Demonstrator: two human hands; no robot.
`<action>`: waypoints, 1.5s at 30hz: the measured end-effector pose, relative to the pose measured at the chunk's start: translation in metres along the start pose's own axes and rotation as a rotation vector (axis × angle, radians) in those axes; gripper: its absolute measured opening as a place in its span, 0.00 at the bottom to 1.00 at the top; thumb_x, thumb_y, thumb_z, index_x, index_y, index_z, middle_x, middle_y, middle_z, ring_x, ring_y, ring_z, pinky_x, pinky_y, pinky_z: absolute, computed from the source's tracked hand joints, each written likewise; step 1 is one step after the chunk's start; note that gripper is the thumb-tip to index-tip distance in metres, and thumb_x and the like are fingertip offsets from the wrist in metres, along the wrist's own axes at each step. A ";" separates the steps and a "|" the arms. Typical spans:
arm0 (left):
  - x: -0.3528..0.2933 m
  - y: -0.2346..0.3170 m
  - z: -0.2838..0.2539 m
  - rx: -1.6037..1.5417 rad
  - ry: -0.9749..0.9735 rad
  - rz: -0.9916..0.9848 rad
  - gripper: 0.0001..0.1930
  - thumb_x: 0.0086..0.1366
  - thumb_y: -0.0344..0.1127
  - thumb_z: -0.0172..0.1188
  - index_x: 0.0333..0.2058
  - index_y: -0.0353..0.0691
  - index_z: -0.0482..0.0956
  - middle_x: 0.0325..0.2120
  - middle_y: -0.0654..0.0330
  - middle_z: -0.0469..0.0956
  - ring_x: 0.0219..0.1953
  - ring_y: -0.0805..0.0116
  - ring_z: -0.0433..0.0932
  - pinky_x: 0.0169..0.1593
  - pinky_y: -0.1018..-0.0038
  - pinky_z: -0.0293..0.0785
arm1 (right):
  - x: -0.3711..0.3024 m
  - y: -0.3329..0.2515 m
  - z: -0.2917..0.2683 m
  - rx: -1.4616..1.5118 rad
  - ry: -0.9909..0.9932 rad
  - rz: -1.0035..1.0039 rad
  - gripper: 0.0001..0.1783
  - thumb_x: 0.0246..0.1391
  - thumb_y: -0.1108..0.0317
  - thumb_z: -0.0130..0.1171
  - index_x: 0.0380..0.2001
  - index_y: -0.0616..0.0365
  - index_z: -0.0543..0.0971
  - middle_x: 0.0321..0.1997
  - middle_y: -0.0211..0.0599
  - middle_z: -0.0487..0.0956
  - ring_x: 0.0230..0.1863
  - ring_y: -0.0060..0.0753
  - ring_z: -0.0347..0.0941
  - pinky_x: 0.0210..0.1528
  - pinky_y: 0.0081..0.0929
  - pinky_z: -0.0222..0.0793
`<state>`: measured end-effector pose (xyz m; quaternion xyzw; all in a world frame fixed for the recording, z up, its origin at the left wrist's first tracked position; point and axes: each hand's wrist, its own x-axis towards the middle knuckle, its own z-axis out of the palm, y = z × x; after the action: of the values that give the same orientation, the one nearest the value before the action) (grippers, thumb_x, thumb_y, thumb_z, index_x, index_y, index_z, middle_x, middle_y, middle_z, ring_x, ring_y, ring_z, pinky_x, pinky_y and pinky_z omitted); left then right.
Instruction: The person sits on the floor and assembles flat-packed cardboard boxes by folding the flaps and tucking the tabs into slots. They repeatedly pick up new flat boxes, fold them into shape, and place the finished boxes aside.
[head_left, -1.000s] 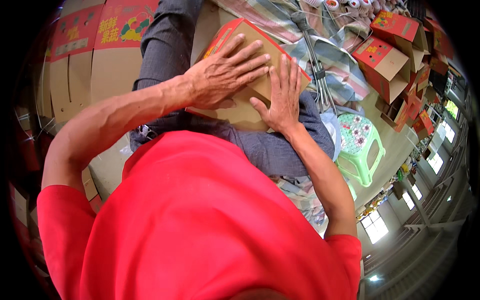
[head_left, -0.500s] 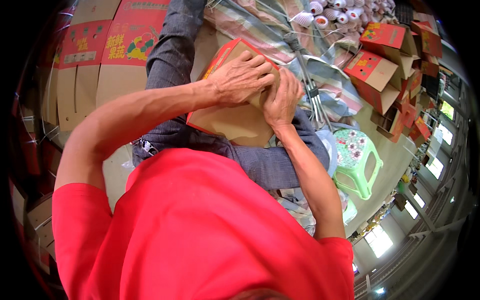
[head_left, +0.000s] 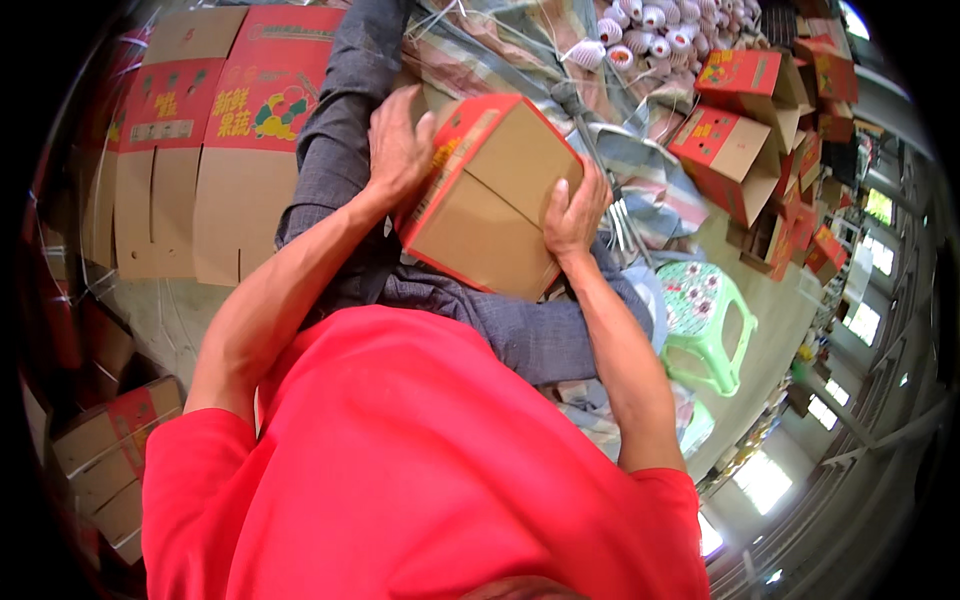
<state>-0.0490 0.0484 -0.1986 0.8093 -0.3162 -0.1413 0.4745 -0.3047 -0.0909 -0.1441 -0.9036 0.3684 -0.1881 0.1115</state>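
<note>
A cardboard box (head_left: 495, 200) with brown flaps and red printed sides sits tilted on my lap, between my legs. Its top flaps lie folded down, meeting along a dark diagonal seam. My left hand (head_left: 398, 150) is at the box's left red side, fingers stretched out and slightly blurred; whether it touches the box is hard to tell. At the right edge, my right hand (head_left: 574, 212) holds the box, thumb over the top and fingers along the outer side.
Flattened red-and-brown cartons (head_left: 215, 140) stand at the left. Thin metal rods (head_left: 620, 215) lie on a striped sheet (head_left: 500, 45) ahead. Foam-netted fruit (head_left: 660, 35) is piled beyond. A green stool (head_left: 702, 320) and several open boxes (head_left: 730, 160) stand on the right.
My hands have parted from the middle of the box to its two sides. The flaps they covered now lie flat, with the seam showing.
</note>
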 end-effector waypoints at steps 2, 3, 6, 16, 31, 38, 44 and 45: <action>-0.007 -0.055 0.035 -0.058 -0.273 -0.401 0.37 0.73 0.49 0.58 0.68 0.22 0.67 0.67 0.27 0.67 0.73 0.34 0.65 0.75 0.50 0.61 | -0.005 0.005 -0.008 0.043 -0.022 0.025 0.35 0.69 0.51 0.51 0.68 0.69 0.67 0.66 0.58 0.73 0.69 0.62 0.66 0.72 0.57 0.56; -0.011 -0.074 0.054 0.002 -0.403 -0.453 0.41 0.72 0.54 0.57 0.69 0.22 0.64 0.68 0.27 0.67 0.73 0.34 0.65 0.74 0.51 0.63 | -0.010 0.008 -0.009 0.077 0.004 0.046 0.35 0.70 0.50 0.50 0.68 0.69 0.67 0.65 0.58 0.73 0.69 0.62 0.66 0.72 0.57 0.55; -0.021 -0.120 0.108 -0.133 -0.600 -0.584 0.41 0.68 0.62 0.60 0.60 0.23 0.76 0.58 0.29 0.78 0.66 0.37 0.75 0.71 0.56 0.68 | -0.024 0.037 -0.019 0.117 0.049 0.096 0.34 0.72 0.50 0.49 0.67 0.70 0.68 0.64 0.57 0.74 0.67 0.62 0.66 0.71 0.55 0.57; 0.044 0.040 -0.046 -0.531 -0.839 -0.107 0.24 0.69 0.36 0.68 0.59 0.27 0.78 0.46 0.50 0.85 0.46 0.62 0.85 0.50 0.65 0.81 | -0.089 0.107 -0.043 0.764 -0.049 0.678 0.23 0.76 0.55 0.52 0.61 0.63 0.75 0.55 0.40 0.81 0.56 0.34 0.78 0.58 0.36 0.75; -0.115 0.088 -0.010 0.285 -0.772 0.845 0.08 0.63 0.35 0.62 0.39 0.43 0.83 0.35 0.54 0.80 0.37 0.55 0.82 0.37 0.63 0.80 | 0.005 0.027 -0.079 0.881 -0.338 0.723 0.48 0.75 0.38 0.45 0.78 0.68 0.52 0.80 0.60 0.63 0.80 0.54 0.59 0.77 0.51 0.56; -0.070 0.092 -0.026 0.302 -0.996 0.592 0.22 0.68 0.44 0.62 0.53 0.35 0.77 0.50 0.45 0.77 0.58 0.43 0.74 0.64 0.48 0.67 | 0.003 0.001 -0.028 0.171 -0.338 0.506 0.30 0.69 0.70 0.52 0.66 0.76 0.56 0.52 0.84 0.77 0.54 0.86 0.74 0.57 0.66 0.68; -0.050 0.056 0.038 0.804 -0.860 0.654 0.32 0.67 0.35 0.54 0.67 0.22 0.66 0.58 0.38 0.77 0.59 0.43 0.77 0.63 0.44 0.72 | 0.011 -0.007 -0.032 0.132 -0.389 0.493 0.29 0.69 0.72 0.52 0.64 0.77 0.54 0.42 0.84 0.79 0.46 0.86 0.77 0.53 0.67 0.71; -0.054 0.050 0.039 0.788 -0.853 0.645 0.32 0.67 0.35 0.55 0.67 0.22 0.66 0.57 0.38 0.77 0.58 0.43 0.78 0.61 0.43 0.73 | 0.012 -0.010 -0.034 0.142 -0.422 0.528 0.29 0.69 0.72 0.52 0.64 0.77 0.54 0.42 0.84 0.79 0.46 0.85 0.77 0.53 0.67 0.71</action>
<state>-0.1298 0.0393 -0.1791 0.6602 -0.7307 -0.1739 -0.0052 -0.3045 -0.0944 -0.1071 -0.7862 0.5442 0.0132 0.2925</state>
